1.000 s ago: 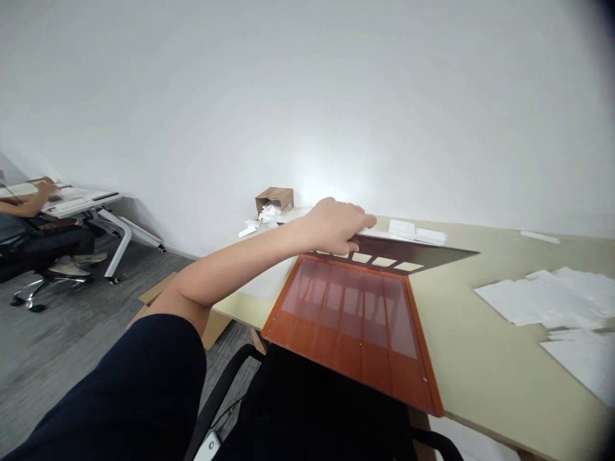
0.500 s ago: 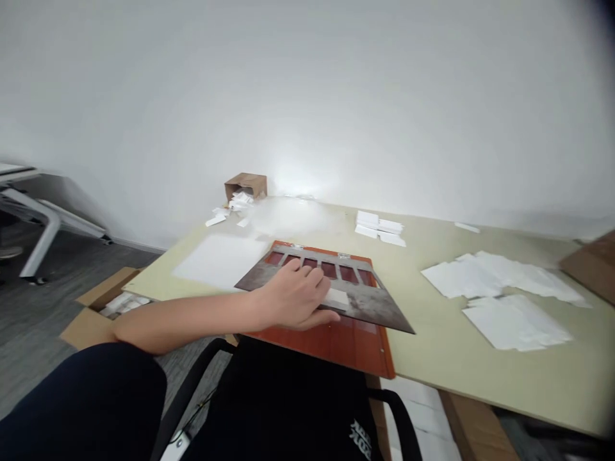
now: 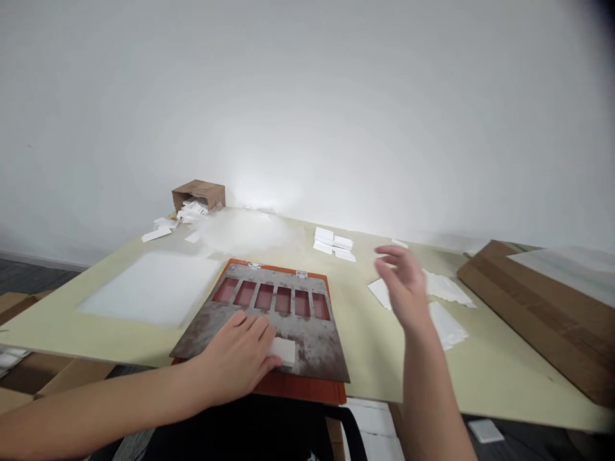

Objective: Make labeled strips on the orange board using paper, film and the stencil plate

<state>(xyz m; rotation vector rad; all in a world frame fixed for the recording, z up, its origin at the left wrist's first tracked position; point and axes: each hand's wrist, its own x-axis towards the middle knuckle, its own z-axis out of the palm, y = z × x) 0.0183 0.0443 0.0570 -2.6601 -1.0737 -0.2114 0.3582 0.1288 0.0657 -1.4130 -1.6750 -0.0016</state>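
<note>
A grey, stained metal plate (image 3: 317, 342) with a row of several rectangular windows is hinged at its far edge to an orange-red board (image 3: 300, 388). Dark red surface shows through the windows. On the plate's near part is a small white block (image 3: 285, 351). My left hand (image 3: 240, 352) is closed around the block's left end, its fingertips bent over it and partly hidden. To the right, my right hand (image 3: 404, 282) is raised above the table, fingers bent and thumb apart, with nothing visible in it. Behind and below it lie white paper sheets (image 3: 446, 323).
Small stacks of white cards (image 3: 333, 243) lie near the wall. At the back left, a brown carton (image 3: 204, 190) spills white pieces. White powder (image 3: 245, 230) and a white rectangular patch (image 3: 144, 288) cover the table's left part. A large cardboard box (image 3: 542, 314) stands right.
The view has swung to the right. My right hand has come into view over the paper sheets. The plate's near edge appears lower over the board, my left hand still at the block.
</note>
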